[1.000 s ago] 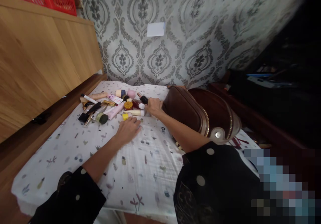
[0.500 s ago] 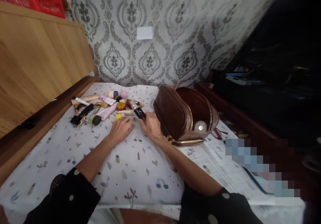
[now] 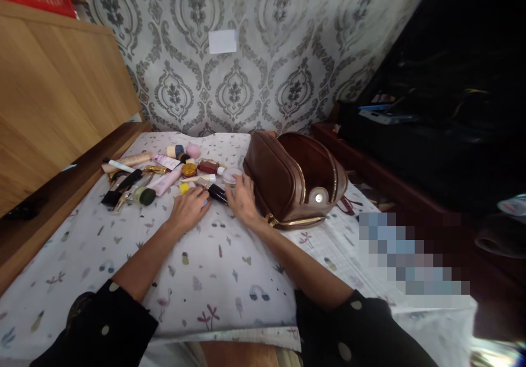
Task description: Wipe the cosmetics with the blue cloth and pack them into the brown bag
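My left hand (image 3: 189, 209) rests on the printed cloth, fingers loosely bent, beside a small yellow item (image 3: 184, 188). A black-capped, lipstick-like tube (image 3: 217, 193) lies between my two hands. Over its right end is my right hand (image 3: 241, 200), thumb and fingers apart, with fingertips at a round clear-lidded case (image 3: 230, 176). Just to the right stands a brown cosmetic bag (image 3: 273, 183), unzipped at the top. Behind the hands lie a bottle of dark red liquid (image 3: 209, 166) and an amber jar (image 3: 189, 170). The undersides of my fingers are hidden.
Several cosmetics lie at left, among them a pink tube (image 3: 168, 182), a green jar with a dark lid (image 3: 143, 195) and a pink sponge (image 3: 193, 150). A wooden cabinet (image 3: 61, 93) borders the left, patterned wallpaper (image 3: 234, 90) the back. Dark furniture stands at right.
The black-capped tube has gone from tilted up in my right hand to lying on the cloth. My right fingers have moved to the round case. The view has shifted slightly.
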Available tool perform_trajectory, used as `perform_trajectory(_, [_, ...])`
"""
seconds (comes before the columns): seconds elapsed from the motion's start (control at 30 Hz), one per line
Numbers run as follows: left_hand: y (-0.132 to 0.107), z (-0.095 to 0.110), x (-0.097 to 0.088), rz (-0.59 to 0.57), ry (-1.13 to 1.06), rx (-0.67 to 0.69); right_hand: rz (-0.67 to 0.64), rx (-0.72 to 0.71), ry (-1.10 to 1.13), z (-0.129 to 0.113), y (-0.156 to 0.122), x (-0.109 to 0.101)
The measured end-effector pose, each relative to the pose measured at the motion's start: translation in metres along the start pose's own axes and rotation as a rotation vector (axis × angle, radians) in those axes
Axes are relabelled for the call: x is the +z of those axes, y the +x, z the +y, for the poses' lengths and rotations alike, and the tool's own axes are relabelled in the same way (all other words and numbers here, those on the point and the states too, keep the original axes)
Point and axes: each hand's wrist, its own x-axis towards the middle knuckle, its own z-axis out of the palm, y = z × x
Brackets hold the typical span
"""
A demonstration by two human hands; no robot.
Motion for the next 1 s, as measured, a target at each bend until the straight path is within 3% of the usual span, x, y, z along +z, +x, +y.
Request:
perform_trajectory(0.2, [-0.001,0.000,0.001,0.025,0.002,0.019,-0.063,0.150,-0.022,-0.013,0.031,0.008])
perform_trajectory(0.43, [0.000,0.001,-0.002,0.002,0.002,0.016,-0.072,0.125,-0.024,-0.011,0.047,0.009])
perform_trajectory(0.63, [0.001,0.002,-0.002,-0.029,0.034,0.013,-0.150,0.019,-0.099,-0.032,0.073,0.018])
perform_trajectory(0.83, [0.001,0.002,-0.003,-0.056,0.020,0.019,-0.243,0.119,-0.083,-0.045,0.108,0.034])
perform_trajectory(1.0, [0.000,0.002,-0.005,-0.056,-0.004,0.021,-0.266,0.193,-0.066,-0.043,0.119,0.039])
